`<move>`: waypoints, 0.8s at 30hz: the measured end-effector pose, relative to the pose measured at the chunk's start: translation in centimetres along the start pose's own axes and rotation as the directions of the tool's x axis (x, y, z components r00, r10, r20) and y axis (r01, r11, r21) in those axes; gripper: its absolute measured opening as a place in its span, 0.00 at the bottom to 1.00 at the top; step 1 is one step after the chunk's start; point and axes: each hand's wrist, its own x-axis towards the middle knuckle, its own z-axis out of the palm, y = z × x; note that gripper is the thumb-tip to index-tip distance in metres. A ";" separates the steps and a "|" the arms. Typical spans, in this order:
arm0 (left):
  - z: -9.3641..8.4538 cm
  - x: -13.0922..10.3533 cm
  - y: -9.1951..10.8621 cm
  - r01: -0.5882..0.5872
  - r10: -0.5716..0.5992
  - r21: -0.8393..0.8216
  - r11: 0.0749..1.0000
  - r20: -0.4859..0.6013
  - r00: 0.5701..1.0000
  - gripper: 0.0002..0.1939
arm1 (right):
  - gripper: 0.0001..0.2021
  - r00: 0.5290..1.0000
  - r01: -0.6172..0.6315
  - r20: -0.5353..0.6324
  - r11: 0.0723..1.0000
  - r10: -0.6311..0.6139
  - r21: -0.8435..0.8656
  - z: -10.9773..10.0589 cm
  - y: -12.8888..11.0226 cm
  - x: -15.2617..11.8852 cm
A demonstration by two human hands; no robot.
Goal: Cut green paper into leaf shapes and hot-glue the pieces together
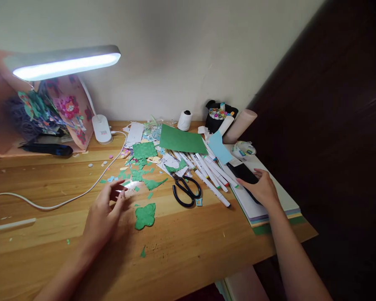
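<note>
My right hand (263,190) is closed around the sides of a black phone-like slab (243,172), thumb on its left edge and fingers on its right. The slab lies on a stack of coloured paper (285,205). My left hand (108,207) hovers over the wooden table with its fingers loosely curved and apart, holding nothing. Just right of it lies a green four-lobed paper cutout (145,216). Black-handled scissors (187,190) rest between the hands, beside several white markers (211,182). A green paper sheet (183,140) lies behind them.
Green paper scraps (139,163) clutter the middle. At the back stand a white thread spool (184,120), a black marker holder (214,124) and a cardboard tube (240,125). A lamp (69,62) overhangs the left; its white cable (94,186) crosses the table. A dark panel borders the right.
</note>
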 end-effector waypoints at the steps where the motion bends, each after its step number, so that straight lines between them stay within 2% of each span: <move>1: -0.1 0.1 -0.1 0.010 -0.010 -0.002 1.000 -0.014 1.000 0.20 | 0.40 1.000 -0.016 -0.010 1.000 0.016 0.007 -0.1 -0.1 -0.1; 5: -0.4 0.4 -0.4 0.049 -0.050 -0.012 0.999 -0.054 0.997 0.20 | 0.40 0.998 -0.050 -0.027 0.999 0.050 0.009 -0.5 0.5 -0.7; 10: -0.5 0.3 -0.5 0.041 -0.041 0.008 0.999 -0.037 0.998 0.20 | 0.44 1.000 -0.022 -0.020 1.000 0.023 0.017 -1.3 1.0 -2.9; 11: -0.4 0.2 -0.5 0.038 -0.038 0.011 0.999 -0.031 0.999 0.20 | 0.42 0.999 0.004 -0.050 0.999 -0.002 0.040 -1.5 1.1 -3.6; 12: -0.4 0.2 -0.6 0.037 -0.036 0.013 0.999 -0.026 0.999 0.20 | 0.37 0.991 0.022 -0.135 0.998 -0.014 0.052 -1.8 1.1 -4.5; 14: -0.3 0.2 -0.7 0.039 -0.039 0.016 0.999 -0.023 0.999 0.20 | 0.25 0.950 0.068 -0.312 0.989 -0.024 0.133 -2.3 1.3 -6.2; 16: -0.2 0.2 -0.7 0.042 -0.042 0.013 0.999 -0.016 0.999 0.20 | 0.21 0.916 0.042 -0.400 0.986 0.026 0.160 -2.7 1.5 -7.5; 18: -0.2 0.2 -0.6 0.048 -0.048 0.000 0.999 0.004 0.999 0.20 | 0.19 0.902 0.076 -0.433 0.987 -0.007 0.142 -2.9 1.7 -8.3; 21: -0.3 -0.1 -0.2 0.055 -0.055 0.001 0.999 0.032 0.998 0.20 | 0.17 0.901 0.181 -0.421 0.974 -0.110 0.133 -2.7 1.9 -8.1; 24: -0.5 -0.2 0.1 0.053 -0.054 0.036 0.998 0.030 0.998 0.19 | 0.15 0.908 0.173 -0.410 0.969 -0.087 0.177 -2.2 2.4 -7.5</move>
